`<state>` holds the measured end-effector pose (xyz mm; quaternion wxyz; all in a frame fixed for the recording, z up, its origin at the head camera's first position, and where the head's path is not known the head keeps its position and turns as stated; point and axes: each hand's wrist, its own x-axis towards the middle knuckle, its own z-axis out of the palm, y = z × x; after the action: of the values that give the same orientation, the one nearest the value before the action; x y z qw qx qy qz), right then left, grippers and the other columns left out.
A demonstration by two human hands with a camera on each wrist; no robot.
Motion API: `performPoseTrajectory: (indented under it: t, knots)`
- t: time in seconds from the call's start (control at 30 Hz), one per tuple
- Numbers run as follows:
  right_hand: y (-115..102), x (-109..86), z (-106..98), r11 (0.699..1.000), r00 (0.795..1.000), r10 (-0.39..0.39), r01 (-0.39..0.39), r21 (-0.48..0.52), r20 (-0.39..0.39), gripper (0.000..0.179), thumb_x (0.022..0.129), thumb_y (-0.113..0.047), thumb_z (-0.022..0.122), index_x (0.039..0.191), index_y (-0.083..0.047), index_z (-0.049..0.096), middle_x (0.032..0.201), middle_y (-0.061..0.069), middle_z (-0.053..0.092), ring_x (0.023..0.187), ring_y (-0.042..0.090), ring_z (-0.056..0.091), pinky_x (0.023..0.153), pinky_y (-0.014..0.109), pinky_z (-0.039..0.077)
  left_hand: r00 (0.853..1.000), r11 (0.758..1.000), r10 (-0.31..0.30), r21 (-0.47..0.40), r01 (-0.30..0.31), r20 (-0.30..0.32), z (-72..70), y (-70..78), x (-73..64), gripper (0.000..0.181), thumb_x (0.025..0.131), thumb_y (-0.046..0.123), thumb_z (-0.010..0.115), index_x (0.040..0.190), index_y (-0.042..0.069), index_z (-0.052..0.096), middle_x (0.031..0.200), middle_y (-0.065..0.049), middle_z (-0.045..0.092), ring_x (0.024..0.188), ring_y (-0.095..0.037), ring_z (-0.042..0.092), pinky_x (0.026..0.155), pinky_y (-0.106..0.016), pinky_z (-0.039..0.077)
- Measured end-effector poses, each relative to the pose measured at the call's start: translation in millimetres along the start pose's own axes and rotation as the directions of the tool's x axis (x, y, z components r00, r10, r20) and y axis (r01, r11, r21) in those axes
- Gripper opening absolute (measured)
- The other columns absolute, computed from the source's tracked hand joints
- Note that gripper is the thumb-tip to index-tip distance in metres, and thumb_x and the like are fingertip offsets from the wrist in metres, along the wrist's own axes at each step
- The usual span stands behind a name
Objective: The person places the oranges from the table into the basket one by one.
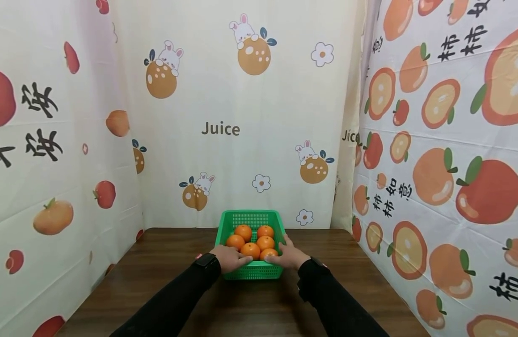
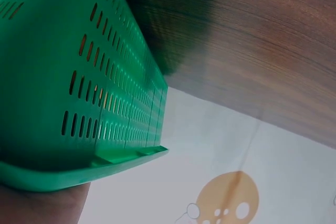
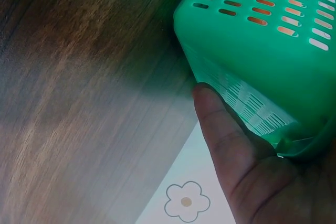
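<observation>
A green plastic basket with slotted walls stands on the wooden table, holding several oranges. My left hand grips its near left corner, thumb reaching over the front rim beside the fruit. At the near right corner my right hand holds the rim, its thumb over the front edge by an orange. The right wrist view shows a finger stretched along the basket's outer wall. Only a bit of the left hand shows past the rim in the left wrist view; its fingers are mostly hidden.
The dark wooden table extends on both sides of the basket. Behind it hangs a cream curtain printed with rabbits and oranges. Fruit-patterned cloths flank the table, one on the left and another on the right.
</observation>
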<state>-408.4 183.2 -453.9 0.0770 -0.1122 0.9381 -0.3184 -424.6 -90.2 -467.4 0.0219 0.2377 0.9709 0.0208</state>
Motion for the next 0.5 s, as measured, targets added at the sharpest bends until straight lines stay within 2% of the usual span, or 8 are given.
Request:
performPoseTrajectory:
  t: [0.23, 0.43, 0.5]
  knots:
    - [0.3, -0.9, -1.2, 1.0, 1.0, 0.003, -0.003, -0.003, 0.005, 0.101, 0.096, -0.066, 0.067, 0.165, 0.0, 0.035, 0.18, 0.018, 0.001, 0.154, 0.05, 0.036, 0.122, 0.064, 0.036, 1.0, 1.0, -0.02, 0.021, 0.02, 0.022, -9.1, 5.3, -6.4, 0.075, 0.106, 0.076, 0.023, 0.145, 0.031, 0.069, 0.139, -0.003, 0.071, 0.112, -0.019, 0.066, 0.107, -0.045, 0.05]
    - [-2.2, -1.6, -1.0, 1.0, 1.0, -0.001, 0.001, -0.008, 0.003, 0.101, 0.095, -0.065, 0.069, 0.163, 0.002, 0.037, 0.179, 0.021, 0.002, 0.154, 0.052, 0.035, 0.121, 0.065, 0.036, 1.0, 1.0, -0.007, 0.002, 0.007, 0.003, -4.7, 1.8, -3.6, 0.075, 0.106, 0.076, 0.026, 0.144, 0.029, 0.069, 0.128, -0.001, 0.076, 0.102, -0.017, 0.067, 0.099, -0.043, 0.053]
    - [-2.9, -2.3, -1.6, 1.0, 1.0, -0.002, 0.002, -0.004, -0.001, 0.099, 0.096, -0.064, 0.07, 0.163, 0.002, 0.038, 0.179, 0.021, 0.002, 0.154, 0.051, 0.035, 0.121, 0.065, 0.036, 1.0, 1.0, -0.002, 0.004, 0.002, -0.006, -2.9, 0.3, -2.2, 0.076, 0.105, 0.076, 0.025, 0.144, 0.029, 0.069, 0.128, -0.001, 0.076, 0.104, -0.017, 0.068, 0.1, -0.043, 0.053]
